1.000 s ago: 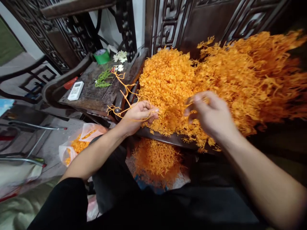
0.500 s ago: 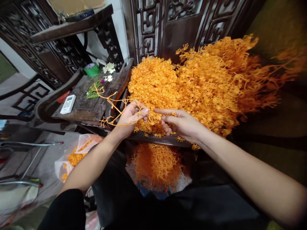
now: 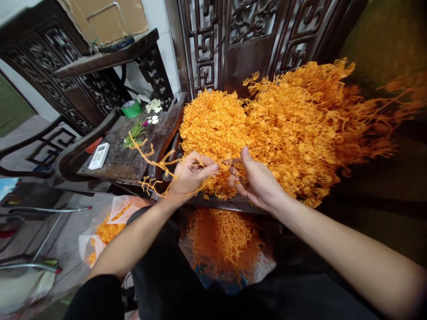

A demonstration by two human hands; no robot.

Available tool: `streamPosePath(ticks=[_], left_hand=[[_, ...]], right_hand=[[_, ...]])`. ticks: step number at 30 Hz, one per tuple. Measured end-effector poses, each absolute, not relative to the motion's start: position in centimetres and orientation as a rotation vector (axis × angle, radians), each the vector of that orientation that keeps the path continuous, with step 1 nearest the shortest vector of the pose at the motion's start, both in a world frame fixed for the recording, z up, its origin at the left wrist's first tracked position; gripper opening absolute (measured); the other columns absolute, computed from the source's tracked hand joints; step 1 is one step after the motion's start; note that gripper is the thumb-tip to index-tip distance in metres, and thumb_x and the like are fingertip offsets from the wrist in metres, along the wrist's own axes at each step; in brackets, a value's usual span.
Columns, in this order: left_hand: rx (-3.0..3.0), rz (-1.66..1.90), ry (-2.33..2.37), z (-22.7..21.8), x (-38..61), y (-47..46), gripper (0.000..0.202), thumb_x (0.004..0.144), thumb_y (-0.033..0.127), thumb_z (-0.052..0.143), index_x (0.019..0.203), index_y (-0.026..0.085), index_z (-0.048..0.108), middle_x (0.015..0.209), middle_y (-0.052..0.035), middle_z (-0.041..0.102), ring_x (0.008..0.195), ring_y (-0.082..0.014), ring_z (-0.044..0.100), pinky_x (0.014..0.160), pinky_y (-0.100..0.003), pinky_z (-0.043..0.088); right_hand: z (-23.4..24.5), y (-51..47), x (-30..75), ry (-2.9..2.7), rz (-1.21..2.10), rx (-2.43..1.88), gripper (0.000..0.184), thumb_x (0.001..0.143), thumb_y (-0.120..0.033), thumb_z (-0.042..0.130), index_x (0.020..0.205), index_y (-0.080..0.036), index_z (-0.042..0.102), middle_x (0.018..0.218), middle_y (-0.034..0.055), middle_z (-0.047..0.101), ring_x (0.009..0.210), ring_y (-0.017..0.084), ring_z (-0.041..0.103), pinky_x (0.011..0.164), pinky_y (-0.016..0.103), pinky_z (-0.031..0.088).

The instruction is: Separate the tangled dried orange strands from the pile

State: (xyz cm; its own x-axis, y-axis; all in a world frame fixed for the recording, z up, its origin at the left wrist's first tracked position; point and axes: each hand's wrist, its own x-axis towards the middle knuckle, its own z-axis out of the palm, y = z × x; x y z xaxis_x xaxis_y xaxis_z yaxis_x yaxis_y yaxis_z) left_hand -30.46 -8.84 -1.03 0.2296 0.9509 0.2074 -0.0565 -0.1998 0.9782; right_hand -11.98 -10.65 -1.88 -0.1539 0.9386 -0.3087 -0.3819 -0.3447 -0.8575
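Note:
My left hand is closed, with thumb and fingers pinching an orange artificial flower stem. Bare forked twigs of that stem stick out to the left over my wrist. My right hand is close by on the right, its thumb raised and apart from loosely bent fingers. Those fingertips are near the stem's right end; whether they touch it is hard to see. Right behind both hands lies a big heap of orange artificial flower sprays, with longer sprays spreading to the right.
On the dark wooden side table lie a white remote control, green tape, white flowers and green sprigs. A plastic bag with orange pieces is on the floor. More orange stems sit below, between my legs.
My right thumb has lifted and its index finger has bent from its stretched pose. My left hand still pinches the stem, whose twigs have turned slightly. The view has tilted a little upward.

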Motion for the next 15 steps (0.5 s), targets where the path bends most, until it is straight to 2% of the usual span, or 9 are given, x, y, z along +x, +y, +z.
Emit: streamPosePath(ticks=[3,5,9,12,15], left_hand=[[1.589,1.198,0.923,-1.4,-29.7,-10.0,0.021,0.083,0.032,0.082,0.083,0.016,0.070,0.095,-0.0066,0.076,0.088,-0.0160,0.072,0.082,-0.032,0.058],[1.645,1.167,0.900,-1.6,-29.2,-10.8,0.020,0.085,0.034,0.080,0.085,0.016,0.071,0.096,-0.0070,0.076,0.092,-0.0173,0.072,0.087,-0.034,0.056],[1.579,1.072,0.850,-1.9,-28.6,-11.9,0.029,0.098,0.046,0.062,0.091,0.018,0.064,0.087,-0.0038,0.071,0.074,-0.0137,0.068,0.070,-0.029,0.054],[1.532,0.974,0.750,-2.0,-28.2,-12.2,0.039,0.104,0.054,0.044,0.094,0.019,0.059,0.082,-0.0018,0.064,0.064,-0.0116,0.061,0.061,-0.027,0.048],[1.551,0.988,0.717,-1.9,-27.7,-12.6,0.049,0.103,0.061,0.041,0.081,0.019,0.053,0.073,0.0001,0.054,0.060,-0.0108,0.050,0.058,-0.028,0.042]], right_hand=[[-2.1,-10.3,-13.4,-0.709,1.627,-1.129,0.057,0.089,-0.078,0.054,0.100,-0.022,0.061,0.063,-0.0003,0.050,0.043,0.011,0.043,0.033,0.025,0.028],[-2.4,-9.8,-14.1,-0.718,1.544,-1.125,0.053,0.088,-0.077,0.057,0.090,-0.024,0.057,0.058,-0.0033,0.044,0.041,0.010,0.038,0.034,0.025,0.025],[-3.0,-8.5,-14.6,-0.797,1.279,-1.164,0.055,0.080,-0.071,0.072,0.069,-0.024,0.046,0.053,-0.0080,0.031,0.042,0.008,0.027,0.038,0.026,0.020],[-2.9,-7.8,-14.7,-0.936,1.097,-1.235,0.055,0.081,-0.070,0.071,0.063,-0.022,0.050,0.052,-0.0070,0.032,0.046,0.008,0.026,0.042,0.027,0.020],[-2.6,-6.7,-14.2,-1.101,0.947,-1.288,0.056,0.087,-0.068,0.066,0.060,-0.021,0.053,0.051,-0.0051,0.036,0.048,0.009,0.030,0.046,0.027,0.022]])
